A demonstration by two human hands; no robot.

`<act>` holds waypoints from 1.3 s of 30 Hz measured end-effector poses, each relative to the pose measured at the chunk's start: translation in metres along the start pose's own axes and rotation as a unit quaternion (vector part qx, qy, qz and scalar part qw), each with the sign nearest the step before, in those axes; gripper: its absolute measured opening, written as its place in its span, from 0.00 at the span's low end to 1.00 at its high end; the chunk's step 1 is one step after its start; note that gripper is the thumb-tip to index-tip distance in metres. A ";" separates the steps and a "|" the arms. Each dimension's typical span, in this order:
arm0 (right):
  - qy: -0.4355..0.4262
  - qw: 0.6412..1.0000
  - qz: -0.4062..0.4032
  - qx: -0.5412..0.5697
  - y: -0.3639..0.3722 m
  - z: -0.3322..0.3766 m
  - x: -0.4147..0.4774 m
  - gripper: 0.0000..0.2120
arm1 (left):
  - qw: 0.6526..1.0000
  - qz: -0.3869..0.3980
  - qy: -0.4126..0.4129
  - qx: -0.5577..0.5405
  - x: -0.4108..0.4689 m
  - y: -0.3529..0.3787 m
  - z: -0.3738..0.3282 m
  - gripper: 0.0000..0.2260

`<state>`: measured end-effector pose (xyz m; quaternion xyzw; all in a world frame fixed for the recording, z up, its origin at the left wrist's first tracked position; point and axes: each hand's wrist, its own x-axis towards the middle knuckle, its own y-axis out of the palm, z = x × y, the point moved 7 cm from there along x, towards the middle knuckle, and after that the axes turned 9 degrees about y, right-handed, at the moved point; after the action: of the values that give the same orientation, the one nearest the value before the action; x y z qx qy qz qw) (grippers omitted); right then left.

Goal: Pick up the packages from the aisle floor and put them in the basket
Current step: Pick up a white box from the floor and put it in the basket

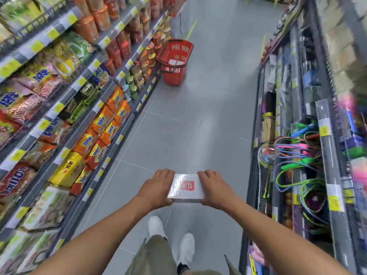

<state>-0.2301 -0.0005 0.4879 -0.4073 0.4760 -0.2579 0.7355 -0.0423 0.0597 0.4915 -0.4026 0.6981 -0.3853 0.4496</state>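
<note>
- Both hands, left hand (156, 188) and right hand (213, 188), clamp the box (185, 188) by its short ends, level, likely for carrying.
- Floor (188, 126) lies between it and the basket (174, 60), well ahead by the left shelf's foot.

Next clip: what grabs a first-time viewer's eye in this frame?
A white package with a red mark, held at its ends by the left hand and the right hand, low in the centre. Further up the aisle, a red basket stands on the grey floor beside the left-side snack shelves.
</note>
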 end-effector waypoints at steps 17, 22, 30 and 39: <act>0.061 0.996 -0.046 -0.043 -0.129 -0.029 0.165 0.49 | 0.996 -0.023 0.087 -0.028 0.198 -0.120 0.078 0.31; 0.067 0.996 -0.041 -0.035 -0.161 -0.028 0.227 0.48 | 0.995 -0.016 0.095 -0.021 0.253 -0.155 0.111 0.30; 0.074 0.996 -0.058 -0.008 -0.220 -0.071 0.324 0.47 | 0.994 -0.014 0.108 -0.033 0.367 -0.196 0.142 0.33; 0.042 0.997 -0.065 -0.010 -0.333 -0.148 0.463 0.41 | 0.994 -0.032 0.094 -0.048 0.531 -0.266 0.164 0.36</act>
<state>-0.1707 -0.5862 0.5105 -0.4336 0.4815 -0.3176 0.6923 0.0246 -0.5528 0.5134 -0.4074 0.7417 -0.4017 0.3500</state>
